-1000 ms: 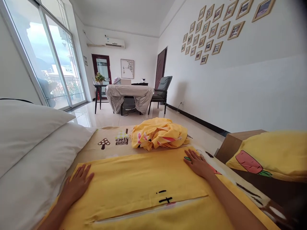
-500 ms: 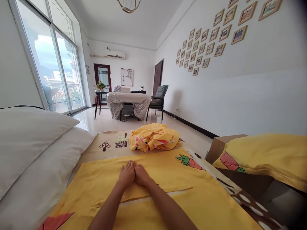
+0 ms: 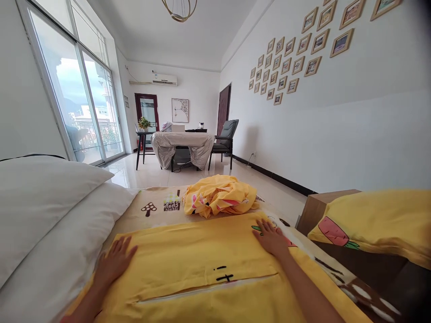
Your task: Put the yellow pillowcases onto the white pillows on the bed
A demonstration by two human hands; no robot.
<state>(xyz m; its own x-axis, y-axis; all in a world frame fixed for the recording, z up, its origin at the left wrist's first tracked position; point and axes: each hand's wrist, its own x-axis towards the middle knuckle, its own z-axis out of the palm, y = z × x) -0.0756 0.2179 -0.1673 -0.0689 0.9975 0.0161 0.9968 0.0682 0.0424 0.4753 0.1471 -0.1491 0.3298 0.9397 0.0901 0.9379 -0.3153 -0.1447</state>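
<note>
A yellow pillowcase [image 3: 188, 251] with carrot prints lies spread flat in front of me, a long slit or zipper opening running across its near half. My left hand [image 3: 116, 262] rests on its left edge, fingers spread. Near its far right corner my right hand [image 3: 272, 237] lies flat over a printed carrot, fingers apart. Neither hand grips the cloth. Just beyond the far edge sits a crumpled yellow cloth [image 3: 218, 197] with pink prints. Beneath is a beige patterned blanket [image 3: 134, 215].
White pillows [image 3: 57, 206] are stacked at the left. To the right, a yellow carrot-print pillow [image 3: 380, 220] lies on a brown box-like piece [image 3: 313, 213]. Farther off stand a covered table [image 3: 183, 140] and a dark chair [image 3: 225, 139].
My hands were together at the middle of the yellow cloth. They have moved apart, the left to the left edge and the right to the right side, uncovering the slit and black print.
</note>
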